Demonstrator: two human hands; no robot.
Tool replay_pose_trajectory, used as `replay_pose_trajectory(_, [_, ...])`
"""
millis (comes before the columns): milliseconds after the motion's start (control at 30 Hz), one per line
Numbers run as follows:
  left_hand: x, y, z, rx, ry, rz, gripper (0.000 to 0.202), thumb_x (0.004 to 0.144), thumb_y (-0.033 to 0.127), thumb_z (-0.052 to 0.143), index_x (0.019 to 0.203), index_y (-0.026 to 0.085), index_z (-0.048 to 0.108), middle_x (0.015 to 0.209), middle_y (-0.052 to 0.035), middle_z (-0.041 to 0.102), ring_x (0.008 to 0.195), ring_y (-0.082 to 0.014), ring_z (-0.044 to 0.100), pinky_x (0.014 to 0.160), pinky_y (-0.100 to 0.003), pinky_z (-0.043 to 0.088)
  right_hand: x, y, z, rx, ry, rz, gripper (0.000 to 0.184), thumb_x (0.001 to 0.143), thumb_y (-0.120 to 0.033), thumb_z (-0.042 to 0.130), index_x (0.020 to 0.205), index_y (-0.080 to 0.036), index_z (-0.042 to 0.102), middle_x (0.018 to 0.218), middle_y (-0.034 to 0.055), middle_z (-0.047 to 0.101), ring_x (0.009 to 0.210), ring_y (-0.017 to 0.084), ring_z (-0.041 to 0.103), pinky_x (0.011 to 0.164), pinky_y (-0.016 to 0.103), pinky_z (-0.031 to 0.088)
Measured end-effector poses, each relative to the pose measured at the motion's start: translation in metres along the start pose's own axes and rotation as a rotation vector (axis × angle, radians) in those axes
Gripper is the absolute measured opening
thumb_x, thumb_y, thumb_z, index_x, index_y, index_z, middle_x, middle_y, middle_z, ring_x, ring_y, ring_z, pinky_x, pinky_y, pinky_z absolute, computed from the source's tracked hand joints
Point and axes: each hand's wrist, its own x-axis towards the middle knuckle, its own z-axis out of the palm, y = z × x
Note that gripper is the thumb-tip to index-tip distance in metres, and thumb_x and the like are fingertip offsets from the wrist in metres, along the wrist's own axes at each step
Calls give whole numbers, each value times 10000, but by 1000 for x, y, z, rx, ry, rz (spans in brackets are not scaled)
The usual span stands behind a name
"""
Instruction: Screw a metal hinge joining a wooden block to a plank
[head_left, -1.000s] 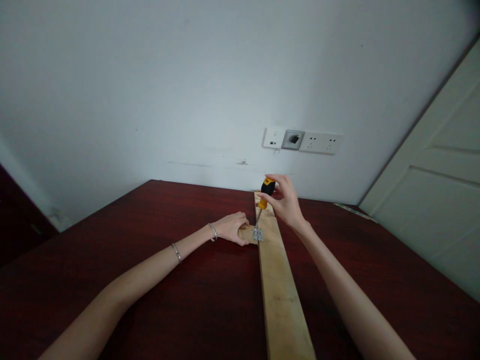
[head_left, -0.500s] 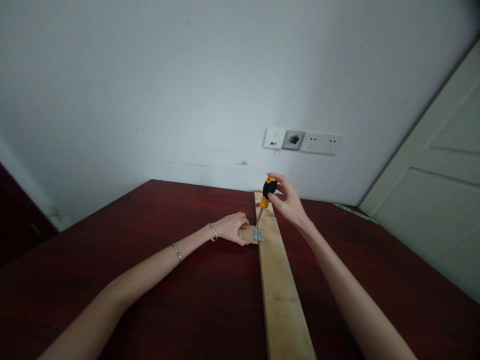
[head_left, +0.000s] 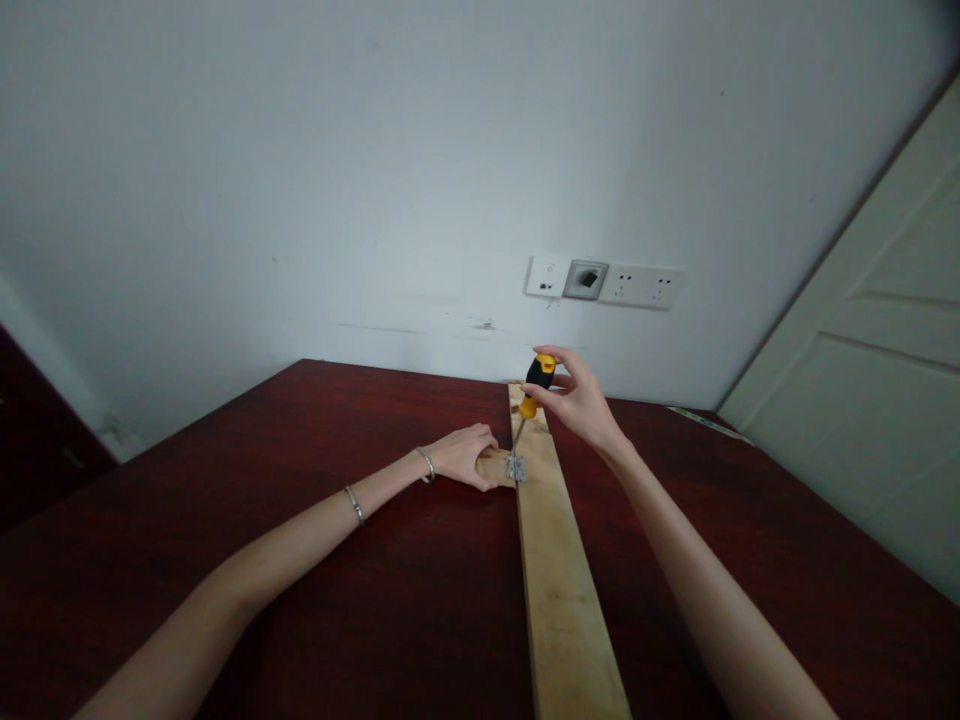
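Observation:
My left hand [head_left: 465, 457] grips a small wooden block [head_left: 495, 467], which lies against the left edge of a long wooden board [head_left: 562, 570]. A metal hinge [head_left: 516, 468] spans the joint between block and board. In my right hand [head_left: 581, 400] is a screwdriver [head_left: 540, 373] with a yellow and black handle, held between thumb and fingers. Its shaft slants down to the left, and the tip meets the upper part of the hinge. Whether a screw sits under the tip is too small to tell.
The board runs lengthwise across a dark red tabletop [head_left: 360, 620], its far end near the white wall [head_left: 337, 180]. Sockets and switch plates [head_left: 630, 285] are set in that wall. A pale panelled door [head_left: 885, 370] stands at right. A thin strip [head_left: 709, 424] lies along the table's far right edge.
The fingers of my right hand have shifted round the screwdriver handle, which has turned slightly. My left hand, the block and the board stay where they were.

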Motion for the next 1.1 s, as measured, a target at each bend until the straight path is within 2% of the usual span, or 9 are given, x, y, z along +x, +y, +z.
replay_pose_trajectory(133, [0, 0, 0, -1, 7, -2, 567, 625, 516, 724, 1017, 136, 574, 950, -72, 537, 869, -221, 521, 754, -300, 432, 0, 0, 2, 24, 12, 1, 455, 740, -307, 674, 1179, -293, 556, 1189, 54, 526, 985, 213, 576, 702, 340, 590])
replay_pose_trajectory(300, [0, -1, 1, 2, 23, 18, 559, 621, 510, 726, 1002, 130, 573, 941, -73, 533, 873, -218, 518, 771, -296, 433, 1, 4, -1, 112, -66, 73, 530, 783, -240, 583, 1298, -292, 475, 1196, 66, 542, 908, 195, 600, 677, 347, 590])
replay_pose_trajectory(400, [0, -2, 2, 2, 23, 21, 567, 622, 518, 724, 1004, 129, 570, 944, -73, 532, 874, -216, 518, 775, -297, 433, 2, 6, -2, 144, -77, 91, 574, 770, -254, 603, 1324, -285, 457, 1136, 72, 562, 899, 203, 597, 650, 350, 591])
replay_pose_trajectory(667, [1, -3, 2, 5, 24, 19, 568, 629, 528, 717, 1004, 125, 580, 942, -71, 537, 861, -215, 517, 781, -303, 437, 1, -2, 4, 71, -26, 10, 491, 726, -312, 698, 1192, -287, 545, 1201, 53, 538, 1005, 208, 567, 796, 359, 561])
replay_pose_trajectory(867, [1, -2, 2, -2, 28, 17, 556, 622, 502, 731, 1000, 124, 580, 935, -70, 546, 850, -215, 524, 770, -302, 438, 0, -4, -1, 117, -108, 59, 508, 807, -276, 584, 1301, -294, 466, 1239, 66, 513, 893, 175, 595, 751, 352, 561])
replay_pose_trajectory(967, [1, -2, 2, -9, 32, 19, 549, 623, 500, 731, 1000, 132, 577, 937, -68, 548, 853, -214, 529, 766, -297, 437, 2, -2, -2, 97, -104, 27, 551, 803, -305, 608, 1330, -294, 449, 1258, 75, 514, 911, 192, 589, 714, 346, 565])
replay_pose_trajectory(1100, [1, -3, 2, -10, 38, 26, 543, 624, 507, 728, 994, 139, 578, 936, -68, 548, 853, -218, 530, 762, -302, 436, 2, -1, 0, -50, -64, -43, 517, 799, -350, 633, 1298, -295, 508, 1237, 83, 540, 1017, 231, 546, 836, 417, 536])
